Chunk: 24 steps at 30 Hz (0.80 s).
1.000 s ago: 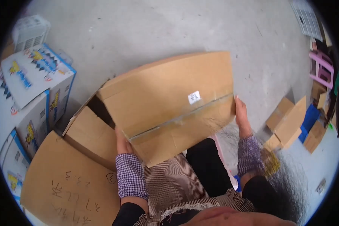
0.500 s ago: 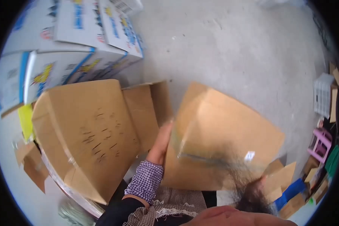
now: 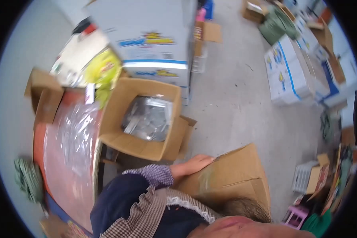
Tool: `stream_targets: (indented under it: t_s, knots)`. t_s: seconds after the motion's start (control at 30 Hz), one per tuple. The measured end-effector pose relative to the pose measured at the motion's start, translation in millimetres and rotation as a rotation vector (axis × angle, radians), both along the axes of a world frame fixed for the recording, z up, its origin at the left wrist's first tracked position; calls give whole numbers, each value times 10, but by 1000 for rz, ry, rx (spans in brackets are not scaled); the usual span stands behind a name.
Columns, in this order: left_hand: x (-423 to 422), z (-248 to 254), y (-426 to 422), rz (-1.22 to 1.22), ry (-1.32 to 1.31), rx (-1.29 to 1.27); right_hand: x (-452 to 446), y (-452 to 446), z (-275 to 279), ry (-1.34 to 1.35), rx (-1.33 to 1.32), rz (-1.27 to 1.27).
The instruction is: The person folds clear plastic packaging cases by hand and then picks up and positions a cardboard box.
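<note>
My left hand (image 3: 198, 162) presses against the near-left side of a large brown cardboard box (image 3: 236, 172), with its fingers reaching the upper edge. That box is held close to my body, and my head and hair cover part of it. My right hand is out of sight. To the left, an open carton (image 3: 111, 133) faces up, with shiny clear-plastic-wrapped items (image 3: 148, 117) inside. A checked purple sleeve (image 3: 152, 175) covers my left forearm.
Stacked white printed boxes (image 3: 146, 23) stand beyond the open carton. A red table (image 3: 69, 174) covered in clear plastic is at the left, with a yellow bag (image 3: 103, 65). More white boxes (image 3: 283, 71) and a purple stool (image 3: 295, 216) lie right.
My view has swung round and the held box now sits lower beside me. The carton at left now shows its open top and contents. My left hand stays on the held box.
</note>
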<state>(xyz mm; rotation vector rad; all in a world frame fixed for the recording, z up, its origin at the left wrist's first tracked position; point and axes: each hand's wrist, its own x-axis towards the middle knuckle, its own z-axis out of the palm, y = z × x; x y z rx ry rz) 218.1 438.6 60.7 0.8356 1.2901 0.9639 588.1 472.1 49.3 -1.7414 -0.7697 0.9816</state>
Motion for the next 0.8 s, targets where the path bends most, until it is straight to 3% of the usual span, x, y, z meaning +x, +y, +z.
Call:
stream_targets:
  t_s: [0.2, 0.4, 0.5, 0.57, 0.7, 0.77, 0.8]
  knots:
    - [-628, 889, -637, -2, 186, 276, -527, -13, 791, -25, 170, 280]
    - [-1338, 1685, -1616, 289, 299, 357, -1187, 3, 1294, 18, 284, 529]
    - [-1208, 1757, -2120, 495, 285, 286, -1382, 83, 1438, 39, 328, 660]
    - [-1118, 1708, -2451, 862, -152, 288, -1530, 154, 1498, 75, 357, 747]
    - [-970, 1308, -3244, 1020, -204, 368, -1926, 141, 1538, 150, 394, 926]
    - [-814, 1317, -3676, 1189, -609, 562, -2207, 42, 1540, 210, 402, 1026]
    - [-777, 1292, -3896, 1209, -592, 575, -2397, -41, 1530, 251, 411, 1078]
